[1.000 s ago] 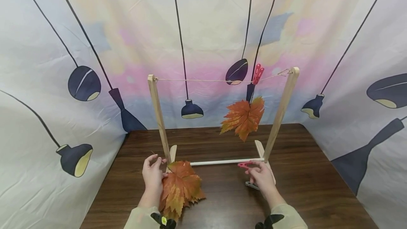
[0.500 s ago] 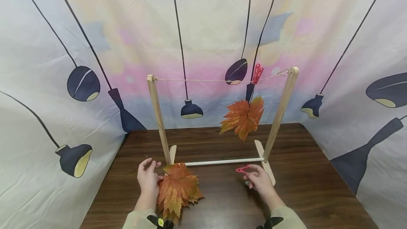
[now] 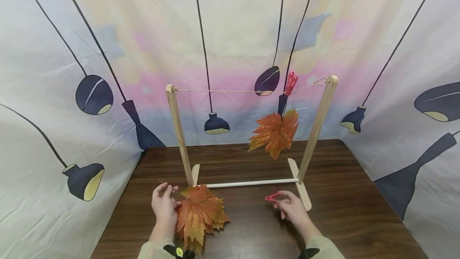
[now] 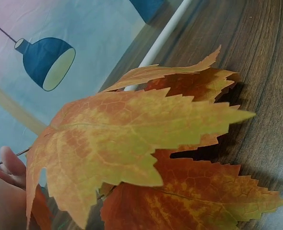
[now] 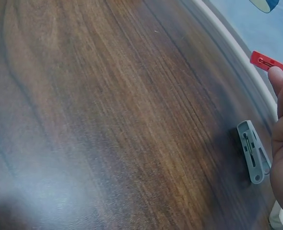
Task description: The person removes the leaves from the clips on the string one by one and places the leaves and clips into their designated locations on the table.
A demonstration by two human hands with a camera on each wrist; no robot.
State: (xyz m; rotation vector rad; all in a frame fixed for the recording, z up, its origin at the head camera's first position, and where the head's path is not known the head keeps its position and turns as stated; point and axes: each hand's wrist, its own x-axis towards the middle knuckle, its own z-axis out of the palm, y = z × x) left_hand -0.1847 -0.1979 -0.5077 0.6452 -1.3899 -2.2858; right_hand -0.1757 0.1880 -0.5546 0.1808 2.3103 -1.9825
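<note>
My left hand (image 3: 164,207) pinches the thin stem of an orange maple leaf (image 3: 201,213) at the table's left. In the left wrist view that leaf (image 4: 112,134) overlaps another orange leaf (image 4: 189,191) beneath it. Between the thumb and fingers of my right hand (image 3: 292,211) is a red clothespin (image 3: 272,197), held over the table. A grey clothespin (image 5: 251,152) lies on the tabletop below this hand in the right wrist view; in the head view the hand hides it. Another red clothespin (image 3: 291,84) clips a maple leaf (image 3: 276,133) to a string (image 3: 230,90).
The string spans two wooden posts, the left post (image 3: 179,135) and the right post (image 3: 318,131). A white rod (image 3: 251,183) joins them low down, above the brown table (image 3: 359,211). A printed lamp-pattern cloth (image 3: 230,31) surrounds the table.
My left hand has drawn back and to the left, bringing the leaf along. My right hand has lowered slightly toward me with the red clothespin. The hanging leaf is unchanged.
</note>
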